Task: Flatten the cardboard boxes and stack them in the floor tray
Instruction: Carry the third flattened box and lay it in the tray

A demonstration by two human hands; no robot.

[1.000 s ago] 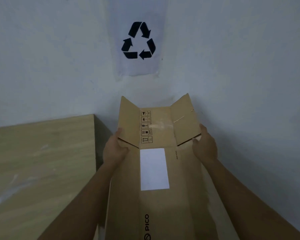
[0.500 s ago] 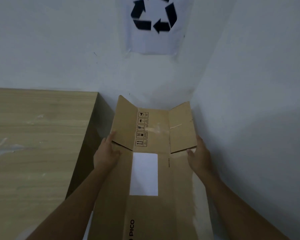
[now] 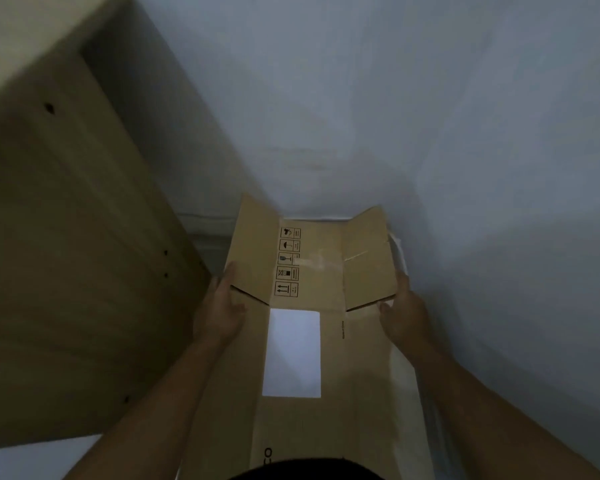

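From the head view we see a flattened cardboard box (image 3: 329,420) held low in a corner, between a wooden panel (image 3: 84,271) on the left and a pale wall (image 3: 430,116). Our left hand (image 3: 222,313) grips its left edge and our right hand (image 3: 402,313) grips its right edge, both with the thumb on top, just below the two raised end flaps. A column of handling symbols (image 3: 286,261) is printed on the middle flap, too small to read. Below it sits a blank white label (image 3: 293,353), and at the bottom edge the letters "CO" (image 3: 267,457) are cut off.
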